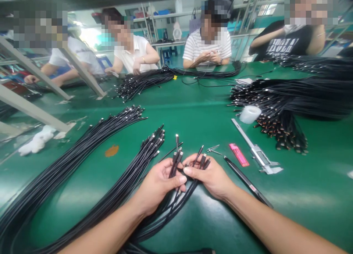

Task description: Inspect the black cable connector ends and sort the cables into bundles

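Observation:
My left hand (162, 184) is closed around a few black USB cables (176, 162), their metal plug ends pointing up past the fingers. Close beside it, my right hand (211, 175) grips several more black cables, whose plugs (203, 159) stick up between thumb and fingers. The fingertips of both hands nearly meet. From the hands the cables hang down and curve toward the lower left. Left of my left hand lies a bundle of black cables (129, 169), with a larger bundle (79, 151) beyond it.
Right of my hands lie black tweezers (245, 176), a pink-red packet (238, 154), a digital caliper (256, 151) and small metal pieces (214, 149). A white tape roll (250, 114) sits by large cable piles (275, 96). Several co-workers sit across the green table (190, 114). Metal posts (82, 72) stand left.

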`<state>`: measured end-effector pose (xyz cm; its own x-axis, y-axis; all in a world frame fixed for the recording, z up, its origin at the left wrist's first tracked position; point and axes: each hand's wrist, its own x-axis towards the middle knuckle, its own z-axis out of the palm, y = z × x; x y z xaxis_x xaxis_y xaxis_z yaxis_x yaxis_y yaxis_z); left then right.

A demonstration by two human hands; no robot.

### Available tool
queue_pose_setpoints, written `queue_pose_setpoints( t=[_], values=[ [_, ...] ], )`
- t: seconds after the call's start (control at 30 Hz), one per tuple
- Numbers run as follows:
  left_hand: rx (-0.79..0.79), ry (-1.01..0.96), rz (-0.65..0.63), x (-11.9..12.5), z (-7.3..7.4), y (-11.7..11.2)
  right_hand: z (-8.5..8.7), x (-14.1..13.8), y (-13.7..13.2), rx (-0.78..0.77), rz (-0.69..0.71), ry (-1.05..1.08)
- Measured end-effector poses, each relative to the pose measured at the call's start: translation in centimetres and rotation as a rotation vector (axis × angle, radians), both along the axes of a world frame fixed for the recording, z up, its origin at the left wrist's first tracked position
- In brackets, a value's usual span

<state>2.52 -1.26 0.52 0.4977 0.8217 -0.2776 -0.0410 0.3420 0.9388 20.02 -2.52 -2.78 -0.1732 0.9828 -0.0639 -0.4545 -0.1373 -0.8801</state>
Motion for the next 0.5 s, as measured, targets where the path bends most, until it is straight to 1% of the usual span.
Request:
queue_pose_setpoints(
  t=[0.17, 0.33, 0.5],
  values=[
    [-0.007, -0.006, -0.038, 0.02, 0.06, -0.09, -0.49, -0.05, -0.12, 0.019, -0.075, -0.068],
    [-0.03, -0.005, -0.018, 0.05, 0.23, -0.26, -0.65, -0.14, -0.09, 0.003, -0.094, -0.031],
    [0.053, 0.032, 0.015, 0.2, 0.15, -0.11, -0.35, -0.19, -0.09, -0.009, -0.097, 0.011]
  ],
)
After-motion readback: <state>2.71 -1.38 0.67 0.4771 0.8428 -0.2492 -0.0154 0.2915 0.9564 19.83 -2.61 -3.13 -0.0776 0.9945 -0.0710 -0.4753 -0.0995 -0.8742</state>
